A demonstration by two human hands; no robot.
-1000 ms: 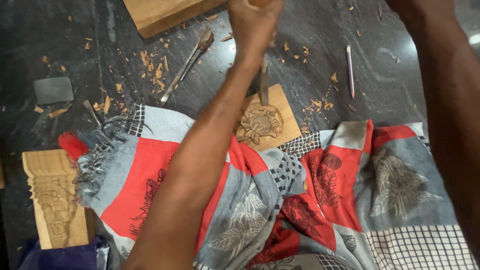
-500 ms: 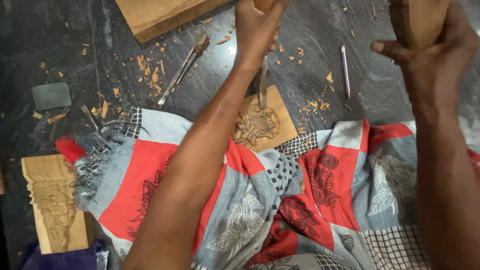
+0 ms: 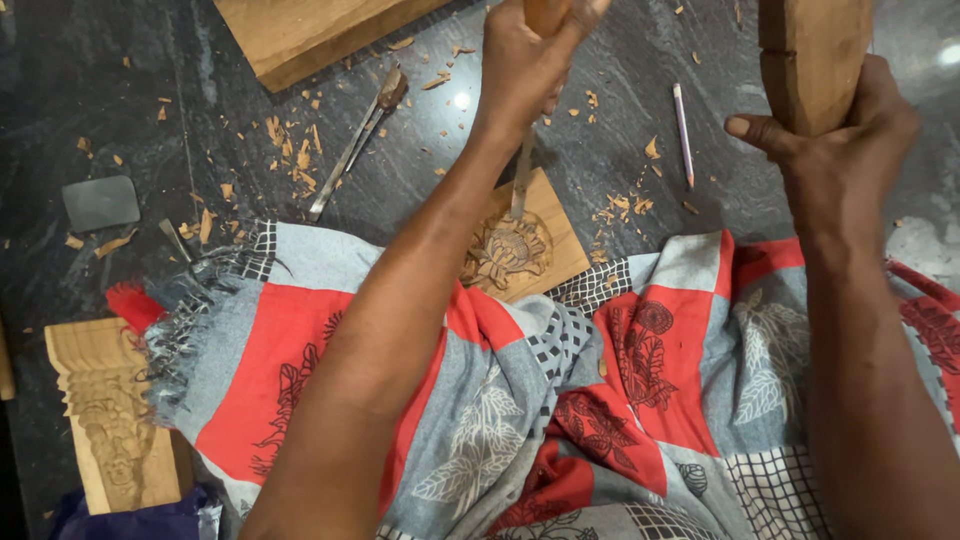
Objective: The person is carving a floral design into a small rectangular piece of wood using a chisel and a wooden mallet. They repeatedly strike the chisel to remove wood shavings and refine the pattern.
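Left hand (image 3: 530, 65) extended forward, fingers (image 3: 585, 15) wrapped tight, forearm running diagonally up. Right hand (image 3: 840, 140) raised, fisted grip, thumb out left, forearm vertical.

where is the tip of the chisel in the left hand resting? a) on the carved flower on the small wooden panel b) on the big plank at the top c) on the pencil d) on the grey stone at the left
a: the left hand grips the chisel upright, and its blade comes down onto the flower carving on the small wooden panel, while the right hand holds a wooden mallet raised off to the side.
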